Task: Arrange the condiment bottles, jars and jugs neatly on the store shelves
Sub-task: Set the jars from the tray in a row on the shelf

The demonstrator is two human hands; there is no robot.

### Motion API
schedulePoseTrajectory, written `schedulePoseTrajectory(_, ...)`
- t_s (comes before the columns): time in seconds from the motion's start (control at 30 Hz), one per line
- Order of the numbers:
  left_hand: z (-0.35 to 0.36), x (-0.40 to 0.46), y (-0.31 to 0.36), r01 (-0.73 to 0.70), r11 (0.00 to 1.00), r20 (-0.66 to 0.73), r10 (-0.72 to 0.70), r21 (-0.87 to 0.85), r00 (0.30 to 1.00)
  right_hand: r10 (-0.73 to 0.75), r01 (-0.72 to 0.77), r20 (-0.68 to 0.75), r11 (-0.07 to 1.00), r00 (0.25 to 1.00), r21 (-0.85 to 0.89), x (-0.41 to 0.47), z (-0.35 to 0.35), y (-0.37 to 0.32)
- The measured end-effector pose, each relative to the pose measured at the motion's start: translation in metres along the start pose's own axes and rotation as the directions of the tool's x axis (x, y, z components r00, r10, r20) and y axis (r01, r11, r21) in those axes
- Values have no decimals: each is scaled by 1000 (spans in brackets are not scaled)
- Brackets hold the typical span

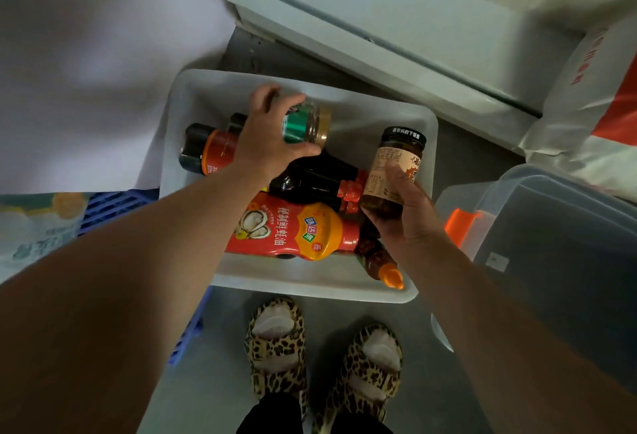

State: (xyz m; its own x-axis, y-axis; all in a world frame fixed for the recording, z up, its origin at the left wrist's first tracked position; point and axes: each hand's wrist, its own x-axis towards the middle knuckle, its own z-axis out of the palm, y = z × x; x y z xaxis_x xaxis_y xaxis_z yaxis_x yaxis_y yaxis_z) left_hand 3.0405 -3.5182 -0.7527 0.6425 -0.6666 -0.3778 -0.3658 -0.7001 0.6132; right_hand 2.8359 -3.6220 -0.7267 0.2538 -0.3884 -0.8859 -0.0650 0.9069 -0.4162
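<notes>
Gripping a green-labelled glass jar with gold lid [306, 123], left hand [267, 139] curled round it, right hand [403, 209] clasping a dark-lidded brown sauce jar [393, 171] at 3 o'clock, both above a white plastic tub [310, 282] of lying bottles.

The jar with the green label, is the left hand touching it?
Touching. The head view shows the left hand wrapped round the green-label jar, fingers curled over its top side and thumb pressed under it, lifting it above the white bin.

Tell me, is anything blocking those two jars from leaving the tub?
Nothing visible does. The left hand grips the green-labelled jar and the right hand the black-lidded jar, both above the bottles in the white tub.
</notes>
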Motion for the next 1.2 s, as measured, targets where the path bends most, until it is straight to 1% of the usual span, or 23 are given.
schedulePoseTrajectory(0.1,5,0,-7,-51,996,-22,53,78,998,4,-4,23,1000,1000,-23,3,1,8)
schedulePoseTrajectory(0.2,8,1,-8,-62,987,-76,73,145,994,16,-15,38,1000,999,-18,3,6,14)
schedulePoseTrajectory(0.27,9,2,-8,-55,986,-106,72,157,992,26,-25,36,1000,999,-17,4,9,16)
schedulePoseTrajectory(0.4,9,2,-8,-68,990,-125,84,126,989,33,-32,28,999,999,-23,6,11,20)
schedulePoseTrajectory(0.53,4,-1,-7,-112,990,-102,121,90,987,32,-32,23,999,999,-24,5,7,21)
schedulePoseTrajectory(0.63,-1,-1,-5,-146,986,-113,154,77,982,38,-38,31,999,999,-13,2,4,22)
schedulePoseTrajectory(0.77,-7,8,1,-106,968,-33,117,229,993,34,-33,41,999,999,-34,-1,0,24)
schedulePoseTrajectory(0.83,-8,9,1,-99,957,-3,103,272,995,33,-32,44,999,998,-39,-2,-1,23)
schedulePoseTrajectory(0.97,-10,6,1,-92,973,-17,98,213,995,28,-27,41,999,999,-36,-3,-3,21)
schedulePoseTrajectory(1.1,-15,3,-1,-124,979,16,123,163,992,18,-16,54,999,998,-32,-3,-6,19)
schedulePoseTrajectory(1.2,-22,1,-2,-133,989,52,130,59,990,8,-7,68,1000,998,-24,-2,-7,19)
